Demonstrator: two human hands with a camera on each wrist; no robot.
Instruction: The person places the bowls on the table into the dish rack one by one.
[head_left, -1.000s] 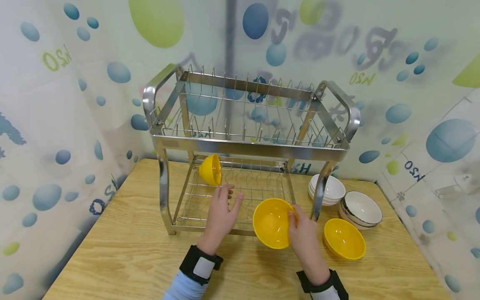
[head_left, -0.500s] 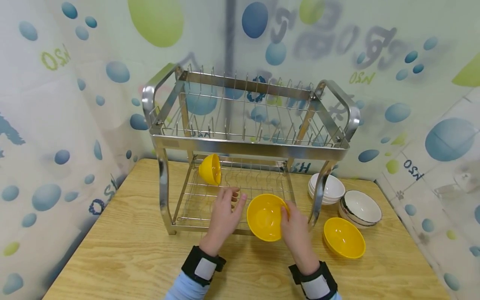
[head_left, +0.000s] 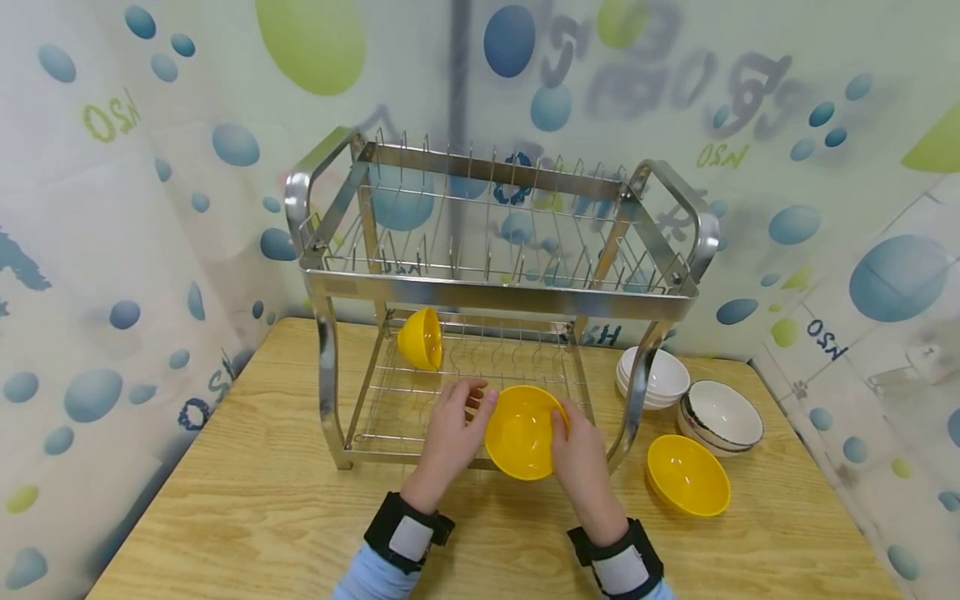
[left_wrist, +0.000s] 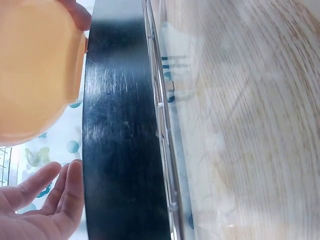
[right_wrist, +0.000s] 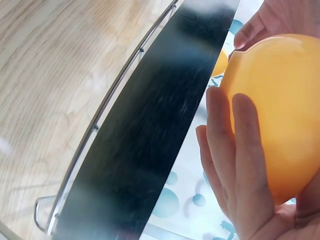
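Observation:
My right hand (head_left: 579,450) grips a yellow bowl (head_left: 519,433) by its right rim, the thumb inside and the fingers along the outer wall (right_wrist: 280,100). The bowl's opening is tilted toward the head camera, in front of the rack's lower tier. On its left is my left hand (head_left: 456,429), with loosely bent fingers and nothing in them. In the left wrist view a gap shows between those fingers (left_wrist: 67,192) and the bowl (left_wrist: 37,70). Another yellow bowl (head_left: 420,339) stands on its side at the left of the lower tier.
The two-tier metal dish rack (head_left: 495,292) stands on a wooden table (head_left: 225,500). Right of it are stacked white bowls (head_left: 663,375), dark-rimmed white bowls (head_left: 726,414) and a yellow bowl (head_left: 688,477). A patterned curtain (head_left: 187,292) hangs behind.
My right hand has moved the yellow bowl left and slightly up, closer to my left hand. The left hand has shifted a little to the right.

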